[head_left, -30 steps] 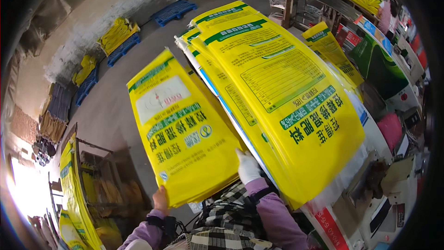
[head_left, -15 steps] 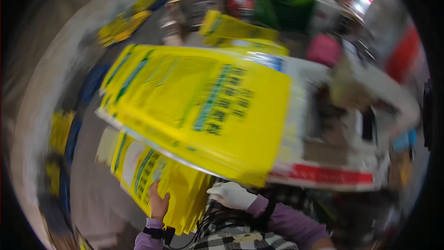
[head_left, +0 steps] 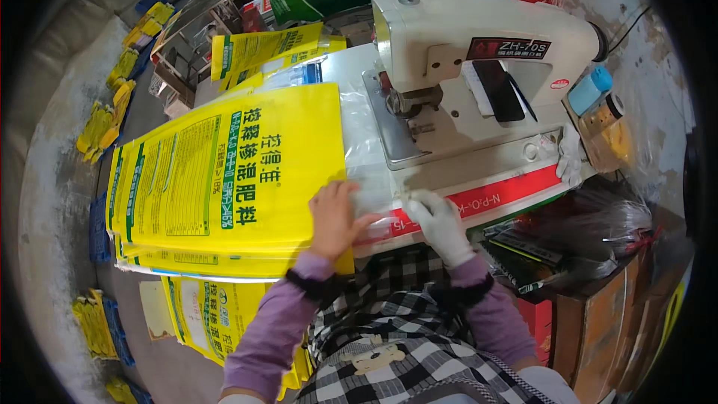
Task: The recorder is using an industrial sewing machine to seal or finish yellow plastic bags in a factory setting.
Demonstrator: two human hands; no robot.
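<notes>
Pressing flat, fingers spread, the bare left hand (head_left: 334,218) is resting on the near right corner of the top yellow sack (head_left: 224,172); nothing is being pinched. Right hand (head_left: 441,224), in a white glove, is lying just beside it with fingertips pinching the sack's clear plastic liner edge (head_left: 374,179), though how firmly cannot be told.

- Sack stack: lying left of both hands, long axis running left to right, open end pointing toward the sewing machine (head_left: 479,52).
- Sewing machine: standing just beyond the right hand, its needle head (head_left: 407,101) up and away from the grip; the right hand is the nearer one.
- Machine table (head_left: 479,172): carrying the liner edge between hands and needle.
- More yellow sacks (head_left: 265,49): lying beyond the stack.
- Dark phone (head_left: 499,90): leaning against the machine.
</notes>
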